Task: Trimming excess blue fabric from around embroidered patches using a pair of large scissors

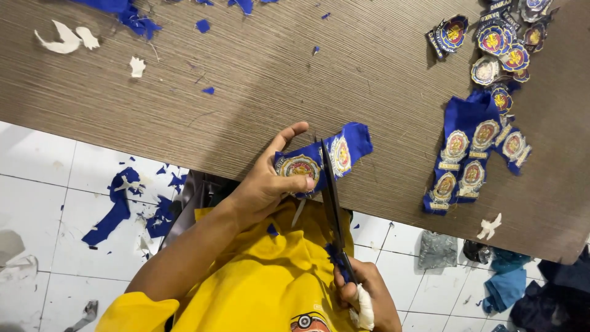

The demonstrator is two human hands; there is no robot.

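At table edge: left hand [270, 184], fingers pinched shut on a blue fabric strip [322, 158] bearing round badges, held just over the brown table [258, 80]. Right hand [362, 295], closed around scissors [333, 203], blades partly open across the strip. Uncut badge sheet [470, 160] and a pile of cut badges [501, 43] lie far right. Blue scraps [123, 206] on the white tiled floor.

We see a blue cloth strip [319, 158] of round gold badge labels pinched under our left hand's [264, 184] fingers. Well right of those fingers lies an uncut blue sheet [470, 154] of such labels, and above it a heap of cut-out badges [501, 43].
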